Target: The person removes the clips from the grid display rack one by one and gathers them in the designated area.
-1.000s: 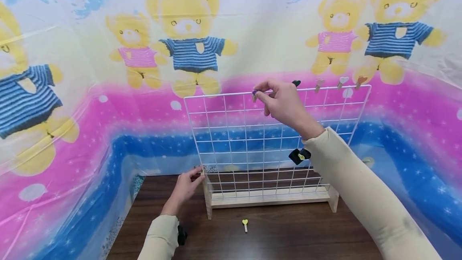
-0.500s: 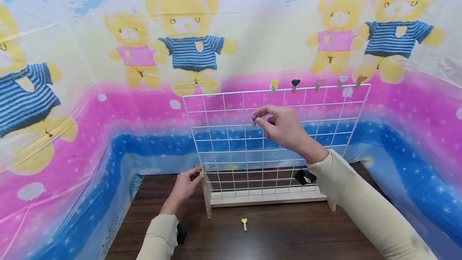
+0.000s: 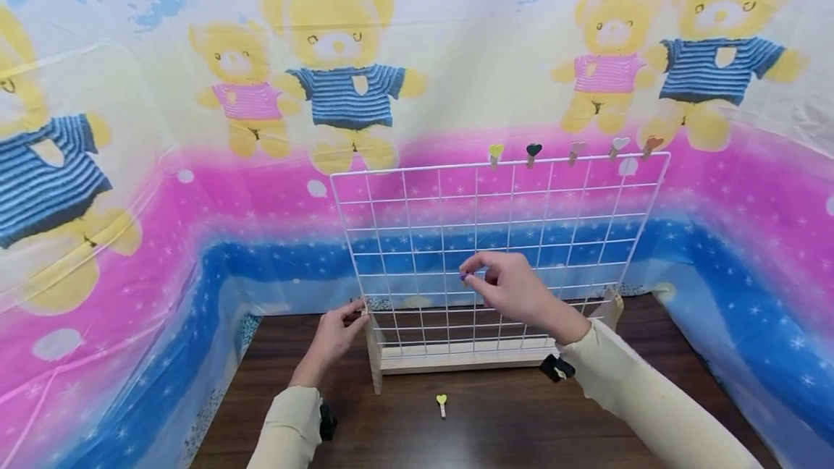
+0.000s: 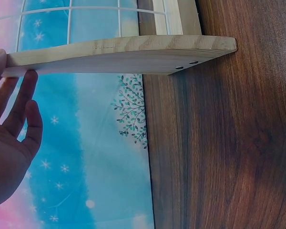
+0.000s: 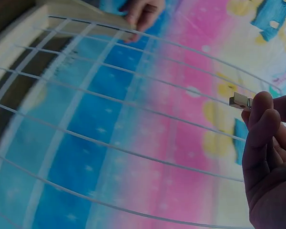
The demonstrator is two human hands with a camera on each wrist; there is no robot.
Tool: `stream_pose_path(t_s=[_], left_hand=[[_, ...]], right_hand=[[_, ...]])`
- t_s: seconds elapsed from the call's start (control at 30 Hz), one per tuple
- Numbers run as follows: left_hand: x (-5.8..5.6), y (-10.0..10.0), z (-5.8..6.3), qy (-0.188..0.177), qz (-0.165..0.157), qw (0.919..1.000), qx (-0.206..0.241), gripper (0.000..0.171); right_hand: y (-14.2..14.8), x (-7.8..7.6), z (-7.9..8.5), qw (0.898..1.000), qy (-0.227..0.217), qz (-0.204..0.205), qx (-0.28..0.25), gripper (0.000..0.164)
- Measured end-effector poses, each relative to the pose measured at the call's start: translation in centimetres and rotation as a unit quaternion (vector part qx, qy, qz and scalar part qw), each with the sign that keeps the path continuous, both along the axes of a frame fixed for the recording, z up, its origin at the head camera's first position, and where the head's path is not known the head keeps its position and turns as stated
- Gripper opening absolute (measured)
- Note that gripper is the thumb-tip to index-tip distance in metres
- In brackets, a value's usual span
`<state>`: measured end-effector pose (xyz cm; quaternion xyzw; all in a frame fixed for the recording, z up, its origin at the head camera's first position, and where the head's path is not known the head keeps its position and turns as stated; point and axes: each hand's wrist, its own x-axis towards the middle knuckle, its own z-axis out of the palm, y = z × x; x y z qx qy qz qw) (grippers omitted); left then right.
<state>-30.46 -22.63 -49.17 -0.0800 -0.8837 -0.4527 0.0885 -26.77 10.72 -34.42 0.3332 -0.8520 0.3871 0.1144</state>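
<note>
My right hand [image 3: 515, 292] pinches a small wooden clothespin [image 5: 239, 100] between thumb and fingertips, in front of the white wire grid [image 3: 417, 168]. Its purple top [image 3: 465, 276] shows in the head view. On the left, my left hand [image 3: 335, 339] holds the upper end of the wooden side leg [image 4: 119, 46] of the grid's stand, thumb on one face and fingers on the other. A yellow heart clothespin [image 3: 441, 405] lies on the table before the stand. Along the grid's top wire sit heart clothespins: yellow [image 3: 496, 153], dark green [image 3: 533, 153], pinkish [image 3: 576, 152], white [image 3: 619, 146], orange [image 3: 652, 146].
The stand's wooden base bar [image 3: 456, 364] rests on the dark brown table [image 3: 521, 425]. A bear-print cloth [image 3: 260, 266] hangs close behind the grid and folds round both sides of the table.
My right hand has come down from the grid's top wire to mid-grid height, still pinching the purple clothespin. The yellow clothespin on the wire is uncovered. My left hand stays put.
</note>
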Motion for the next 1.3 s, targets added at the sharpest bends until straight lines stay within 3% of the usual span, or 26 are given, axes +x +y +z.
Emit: stream_pose_path(t_s=[0.33, 0.67, 0.9, 1.13, 1.3], left_hand=[[0.1, 0.0, 0.0, -0.003, 0.001, 1.0000, 0.006, 0.038], [0.0, 0.0, 0.2, -0.002, 0.000, 1.0000, 0.005, 0.038], [0.1, 0.0, 0.3, -0.008, 0.004, 1.0000, 0.004, 0.038], [0.2, -0.1, 0.3, -0.018, 0.001, 0.9998, 0.000, 0.038], [0.2, 0.0, 0.3, -0.021, 0.004, 0.9998, -0.004, 0.038]], right_hand=[[0.0, 0.5, -7.3, 0.998, -0.054, 0.008, 0.001, 0.008], [0.0, 1.1, -13.1, 0.994, -0.110, -0.014, 0.004, 0.006], [0.4, 0.7, -17.3, 0.995, -0.099, -0.024, 0.025, 0.008], [0.7, 0.3, -20.3, 0.995, -0.094, -0.011, 0.043, 0.011], [0.6, 0.1, -22.0, 0.992, -0.124, 0.004, 0.036, 0.015]])
